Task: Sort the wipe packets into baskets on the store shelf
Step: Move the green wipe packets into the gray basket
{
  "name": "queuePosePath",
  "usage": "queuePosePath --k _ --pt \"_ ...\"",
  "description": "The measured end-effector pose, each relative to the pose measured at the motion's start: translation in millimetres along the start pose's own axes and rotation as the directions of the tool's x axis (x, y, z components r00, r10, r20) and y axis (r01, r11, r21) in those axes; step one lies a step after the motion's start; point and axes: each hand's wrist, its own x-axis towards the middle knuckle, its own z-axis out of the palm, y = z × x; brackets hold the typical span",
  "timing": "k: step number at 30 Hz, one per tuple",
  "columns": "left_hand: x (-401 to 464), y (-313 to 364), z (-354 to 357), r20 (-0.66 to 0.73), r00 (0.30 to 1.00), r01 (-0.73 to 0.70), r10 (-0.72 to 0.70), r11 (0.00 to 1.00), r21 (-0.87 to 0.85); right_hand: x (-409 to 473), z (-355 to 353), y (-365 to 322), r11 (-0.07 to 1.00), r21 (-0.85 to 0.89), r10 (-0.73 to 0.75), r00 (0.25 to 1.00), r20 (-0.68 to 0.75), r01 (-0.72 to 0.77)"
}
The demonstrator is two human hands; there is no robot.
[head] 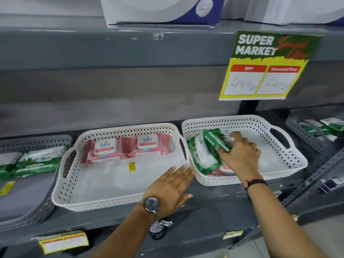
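Two white perforated baskets stand side by side on the grey shelf. The left basket (63, 194) holds two pink wipe packets (104, 149) (149, 145) along its back wall. The right basket (290, 159) holds green wipe packets (201, 155), with a pink packet (221, 169) partly hidden beneath them. My right hand (240, 155) reaches into the right basket and grips a green packet (214, 140), tilted up on its edge. My left hand (171, 187), wearing a watch, lies flat with fingers apart on the left basket's near right corner and holds nothing.
A grey basket (37, 207) at the left holds green packets (35, 162). Another grey basket (305, 133) with green packets stands at the far right. A price sign (264, 66) hangs from the shelf above. Slanted metal shelf braces (316, 174) stand at the right.
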Motion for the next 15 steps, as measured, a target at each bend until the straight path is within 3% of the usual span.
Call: queuePosePath --k 5,8,11,15 --pt "-37 -16 -6 -0.074 0.996 0.055 -0.055 0.998 -0.005 -23 -9 -44 0.974 0.112 -0.17 0.964 -0.205 0.196" --pt "-100 -51 -17 -0.125 0.976 0.179 -0.179 0.984 -0.007 -42 -5 -102 0.895 0.239 -0.336 0.922 -0.193 0.376" --pt "-182 -103 -28 -0.168 0.92 0.354 -0.354 0.935 -0.035 -66 14 -170 0.793 0.343 -0.481 0.863 -0.156 0.504" --pt "-299 -173 -43 -0.151 0.794 0.594 -0.589 0.804 -0.014 -110 53 -268 0.656 0.389 -0.66 0.742 -0.121 0.647"
